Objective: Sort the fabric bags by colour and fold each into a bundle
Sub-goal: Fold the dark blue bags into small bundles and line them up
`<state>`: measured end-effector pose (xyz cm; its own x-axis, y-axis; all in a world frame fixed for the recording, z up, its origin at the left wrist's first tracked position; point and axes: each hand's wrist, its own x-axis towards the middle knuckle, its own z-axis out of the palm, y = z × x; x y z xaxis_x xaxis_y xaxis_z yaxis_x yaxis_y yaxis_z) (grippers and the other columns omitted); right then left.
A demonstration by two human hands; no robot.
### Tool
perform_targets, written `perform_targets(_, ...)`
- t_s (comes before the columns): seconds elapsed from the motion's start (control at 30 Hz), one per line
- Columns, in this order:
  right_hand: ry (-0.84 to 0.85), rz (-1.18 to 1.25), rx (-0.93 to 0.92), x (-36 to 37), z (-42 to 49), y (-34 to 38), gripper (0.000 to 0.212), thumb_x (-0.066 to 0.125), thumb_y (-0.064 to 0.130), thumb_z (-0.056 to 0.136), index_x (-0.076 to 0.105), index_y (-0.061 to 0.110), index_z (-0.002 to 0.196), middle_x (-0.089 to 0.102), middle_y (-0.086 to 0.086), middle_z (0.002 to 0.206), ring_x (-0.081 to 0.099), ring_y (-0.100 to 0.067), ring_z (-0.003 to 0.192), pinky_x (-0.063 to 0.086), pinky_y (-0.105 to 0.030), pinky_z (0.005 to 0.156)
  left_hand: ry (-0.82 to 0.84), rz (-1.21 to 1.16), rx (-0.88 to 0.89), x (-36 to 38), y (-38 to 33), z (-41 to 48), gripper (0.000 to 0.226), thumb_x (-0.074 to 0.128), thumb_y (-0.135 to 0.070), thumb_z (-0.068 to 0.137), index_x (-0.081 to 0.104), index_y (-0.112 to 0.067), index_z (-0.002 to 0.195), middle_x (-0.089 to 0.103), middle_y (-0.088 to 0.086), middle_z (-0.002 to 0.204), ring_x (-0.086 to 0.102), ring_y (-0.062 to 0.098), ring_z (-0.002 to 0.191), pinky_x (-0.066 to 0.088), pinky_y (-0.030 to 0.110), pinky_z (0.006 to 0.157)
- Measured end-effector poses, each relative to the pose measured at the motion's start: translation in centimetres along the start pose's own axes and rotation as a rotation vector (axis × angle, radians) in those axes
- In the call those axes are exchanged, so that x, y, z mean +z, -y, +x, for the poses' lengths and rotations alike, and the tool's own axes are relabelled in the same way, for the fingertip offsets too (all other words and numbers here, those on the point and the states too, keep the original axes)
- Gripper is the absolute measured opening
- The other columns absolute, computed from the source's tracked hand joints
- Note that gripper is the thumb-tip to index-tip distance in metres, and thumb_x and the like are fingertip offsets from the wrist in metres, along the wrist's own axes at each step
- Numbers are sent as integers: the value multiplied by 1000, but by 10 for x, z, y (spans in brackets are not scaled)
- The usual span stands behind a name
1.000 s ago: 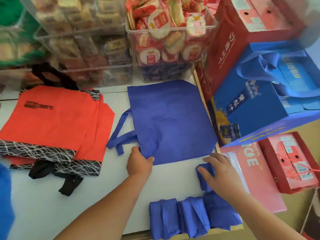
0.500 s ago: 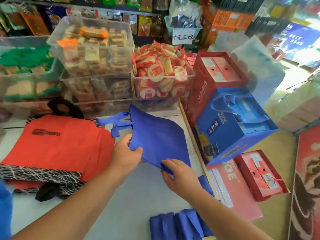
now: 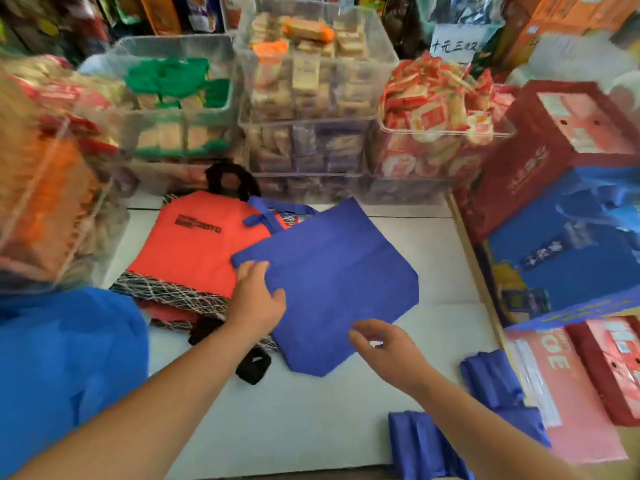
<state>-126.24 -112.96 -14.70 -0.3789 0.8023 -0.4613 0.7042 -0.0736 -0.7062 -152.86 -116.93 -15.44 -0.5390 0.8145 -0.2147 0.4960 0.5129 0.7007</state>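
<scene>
Blue bag (image 3: 332,278) is spread out at the middle of the table (image 3: 311,420), with its handles overlapping the red bags (image 3: 194,251) on the left. For a neat fold it should be laid flat, handles tucked in, and edges lined up before creasing. Its left edge is pinched by the left hand (image 3: 258,299), thumb on top. The right hand (image 3: 388,348) is loosely spread over the near edge with nothing gripped; contact cannot be told. Folded blue bundles (image 3: 491,379) are seen at the near right.

a white tabletop (image 3: 311,427) runs back to stacked clear plastic bins (image 3: 311,133) packed with wrapped snacks. a red gift box (image 3: 540,150) sits on a blue gift box (image 3: 571,265) at the right. a handwritten paper sign (image 3: 455,43) stands behind, among crowded shop shelves, blurred.
</scene>
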Motion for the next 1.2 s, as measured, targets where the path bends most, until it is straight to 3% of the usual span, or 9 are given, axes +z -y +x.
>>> perform_targets(0.23, -27, 26, 100, -2, 6, -16, 9, 66, 40, 98, 69, 46, 91, 71, 34, 94, 66, 12, 94, 50, -10, 81, 489, 292, 83, 93, 30, -55, 67, 71, -48, 90, 50, -12, 144, 22, 13, 167, 23, 29, 154, 30, 35, 120)
perform_targets(0.33, 12, 22, 117, -5, 3, -26, 11, 67, 37, 98, 69, 46, 92, 70, 36, 93, 64, 16, 95, 45, -3, 77, 485, 578, 152, 122, 40, -65, 84, 67, -58, 88, 33, -18, 154, 8, 16, 169, 4, 36, 158, 19, 43, 126)
perform_targets(0.57, 65, -14, 122, -18, -2, -46, 14, 65, 42, 98, 70, 38, 110, 69, 32, 106, 64, 11, 102, 45, -4, 80, 413, 797, 352, 142, 63, -68, 36, 75, -27, 86, 64, -10, 116, 42, 31, 152, 35, 53, 143, 42, 56, 109)
perform_targets(0.7, 136, -219, 87, -23, 0, -46, 36, 61, 53, 97, 62, 40, 131, 57, 28, 127, 59, 6, 92, 42, -20, 92, 365, 511, 321, 129, 81, -74, 40, 49, -18, 103, 54, -5, 140, 31, 14, 164, 11, 32, 158, 9, 41, 128)
perform_targets(0.87, 229, -207, 33, -17, 3, -46, 45, 52, 62, 98, 59, 41, 137, 51, 22, 148, 55, 5, 117, 34, -18, 102, 264, 113, 194, 115, 99, -75, 78, 89, -41, 74, 58, -25, 144, 36, -21, 160, 19, -7, 151, 27, 22, 121)
perform_targets(0.93, 297, -243, -6, -9, 9, -53, 52, 42, 66, 99, 53, 43, 145, 33, 22, 162, 25, 2, 149, 22, -22, 118, 221, 66, 202, 119, 106, -76, 68, 91, -38, 73, 67, -26, 135, 42, -20, 157, 22, -13, 146, 28, 19, 120)
perform_targets(1.03, 389, -434, -45, 6, 24, -66, 58, 29, 66, 102, 35, 47, 156, 3, 21, 169, -11, -4, 157, 0, -33, 128, 124, 114, 286, 132, 120, -77, 39, 87, -34, 81, 78, -24, 117, 54, -13, 150, 34, -6, 143, 41, 23, 113)
perform_targets(1.13, 363, -607, -83, 17, 37, -81, 68, 28, 73, 98, 23, 46, 160, 3, 21, 169, -11, -9, 158, -7, -43, 128, 52, 59, 321, 134, 121, -72, 18, 80, -28, 89, 81, -24, 106, 65, -11, 138, 48, 0, 137, 51, 28, 105)
perform_targets(1.2, 273, -711, -162, 17, 40, -87, 79, 35, 82, 91, 30, 41, 159, 25, 22, 163, 10, -16, 158, 2, -47, 128, 87, -57, 242, 124, 110, -69, 17, 74, -29, 93, 80, -22, 107, 70, -10, 131, 50, -3, 133, 50, 29, 107)
